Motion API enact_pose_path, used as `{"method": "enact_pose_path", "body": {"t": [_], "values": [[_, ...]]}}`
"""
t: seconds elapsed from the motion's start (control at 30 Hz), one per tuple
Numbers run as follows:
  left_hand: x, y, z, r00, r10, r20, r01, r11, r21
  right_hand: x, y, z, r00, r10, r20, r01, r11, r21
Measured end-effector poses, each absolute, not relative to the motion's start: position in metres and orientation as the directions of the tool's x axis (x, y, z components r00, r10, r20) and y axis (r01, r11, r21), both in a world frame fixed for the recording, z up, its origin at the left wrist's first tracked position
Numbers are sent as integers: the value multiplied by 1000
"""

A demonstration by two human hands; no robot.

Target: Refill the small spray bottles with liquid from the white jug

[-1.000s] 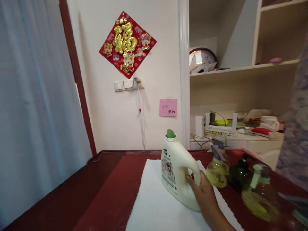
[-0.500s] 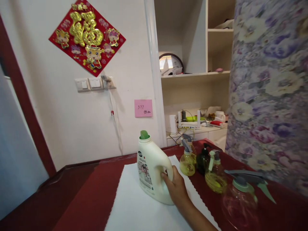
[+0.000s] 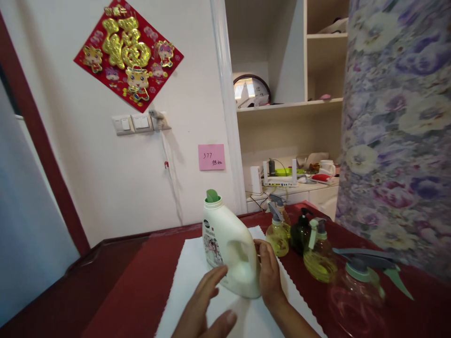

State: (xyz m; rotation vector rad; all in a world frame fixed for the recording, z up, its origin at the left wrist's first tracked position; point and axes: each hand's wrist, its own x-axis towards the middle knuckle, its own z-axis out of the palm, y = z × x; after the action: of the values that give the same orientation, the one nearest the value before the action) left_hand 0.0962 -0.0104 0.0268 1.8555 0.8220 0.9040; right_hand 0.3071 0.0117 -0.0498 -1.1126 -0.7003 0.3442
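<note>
A cream laundry detergent jug (image 3: 230, 253) with a green pouring spout (image 3: 212, 195) stands upright on a white sheet (image 3: 186, 277). Its printed label faces left, and no cap covers the spout. My right hand (image 3: 270, 274) is at the jug's right side, just behind the handle, fingers extended and slightly bent. Whether those fingers touch the jug I cannot tell. In front of the jug my left hand (image 3: 207, 305) is open, its thumb apart from the fingers, with nothing in it. Its fingertips come close to the jug's lower left front.
Right of the sheet stand yellowish spray bottles (image 3: 277, 239), a dark pump bottle (image 3: 301, 232), a yellow-liquid bottle (image 3: 320, 260) and a large clear spray bottle (image 3: 355, 295). The dark red table (image 3: 141, 281) meets the wall behind. Shelves hold a white router (image 3: 281, 180).
My right hand has let go of the jug's handle and shifted to its right side. My left hand has come into view from below. The jug stays in place on the sheet.
</note>
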Motion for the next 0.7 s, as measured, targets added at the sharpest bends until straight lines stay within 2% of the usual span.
{"method": "enact_pose_path", "body": {"t": [0.07, 0.17, 0.23, 0.4, 0.7], "values": [[128, -5, 24, 547, 801, 244, 83, -341, 936, 307, 12, -51, 739, 590, 325, 66, 417, -907], [162, 1, 25, 575, 814, 87, 51, -142, 989, 305, 10, -51, 728, 611, 311, 41, 415, -909], [180, 1, 30, 571, 820, 35, 17, -54, 998, 303, 9, -50, 712, 634, 302, 20, 411, -912], [209, -7, 48, 563, 814, 143, -132, -83, 988, 300, 8, -52, 660, 692, 293, -15, 403, -915], [231, 2, 31, 440, 889, 127, -242, -19, 970, 305, 18, -62, 684, 657, 317, 11, 424, -905]]}}
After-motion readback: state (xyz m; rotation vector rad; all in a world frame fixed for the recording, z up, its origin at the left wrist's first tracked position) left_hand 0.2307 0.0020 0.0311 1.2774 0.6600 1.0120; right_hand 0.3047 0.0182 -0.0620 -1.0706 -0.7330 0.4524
